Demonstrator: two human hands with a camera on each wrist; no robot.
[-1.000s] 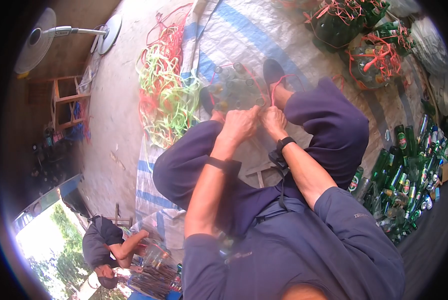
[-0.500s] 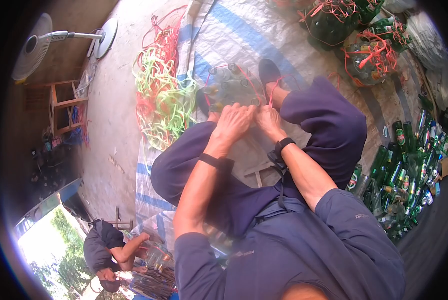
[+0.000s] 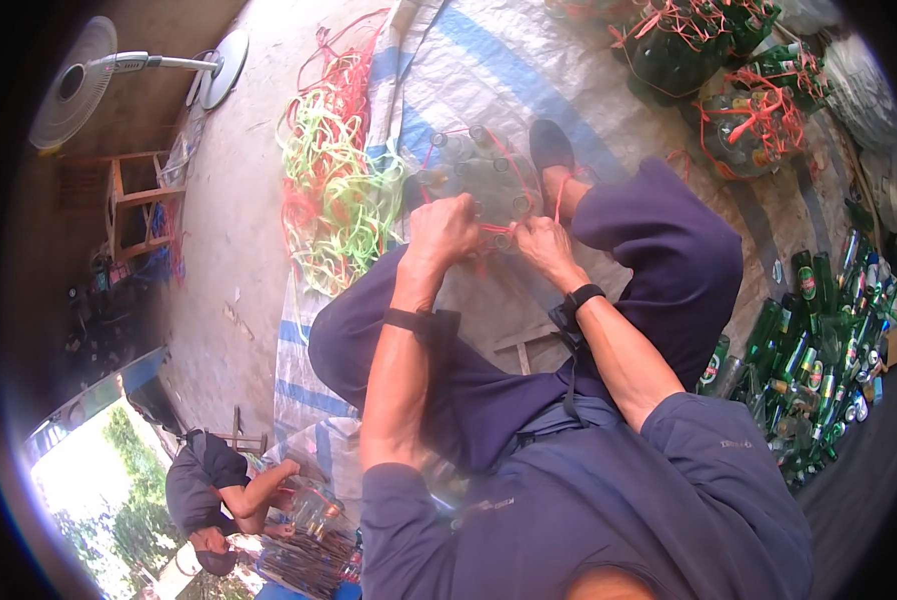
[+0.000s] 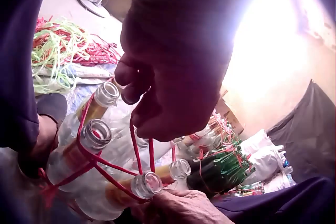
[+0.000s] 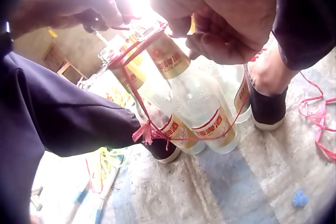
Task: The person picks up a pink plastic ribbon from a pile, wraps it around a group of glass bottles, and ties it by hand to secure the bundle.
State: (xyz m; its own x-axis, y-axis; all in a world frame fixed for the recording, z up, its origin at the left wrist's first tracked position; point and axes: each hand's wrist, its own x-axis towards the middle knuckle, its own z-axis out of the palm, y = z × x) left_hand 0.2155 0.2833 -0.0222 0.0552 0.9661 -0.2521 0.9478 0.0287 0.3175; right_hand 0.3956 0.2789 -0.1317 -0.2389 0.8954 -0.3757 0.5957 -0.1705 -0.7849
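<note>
A bundle of clear glass bottles (image 3: 479, 165) stands upright between my feet, bound with red twine (image 5: 134, 56). In the left wrist view the twine loops round the bottle necks (image 4: 95, 134) and crosses between them. My left hand (image 3: 442, 232) pinches a strand of it and pulls it up over the bottle tops. My right hand (image 3: 546, 245) is at the near bottle necks, fingers curled on the twine there. In the right wrist view, the right hand (image 5: 226, 16) covers part of the necks. Gold and red labels (image 5: 212, 124) show on the bottles, and a knotted tail (image 5: 147, 132) hangs at their side.
A heap of green and red twine (image 3: 339, 190) lies left of the striped sheet (image 3: 499, 60). Tied bundles of bottles (image 3: 749, 130) stand at the upper right, with loose green bottles (image 3: 809, 350) below. A fan (image 3: 79, 80) and another person (image 3: 209, 490) are at the left.
My hands were close together over the near bottles. The left hand has moved left and the twine now stretches between the two hands; the right hand has shifted little.
</note>
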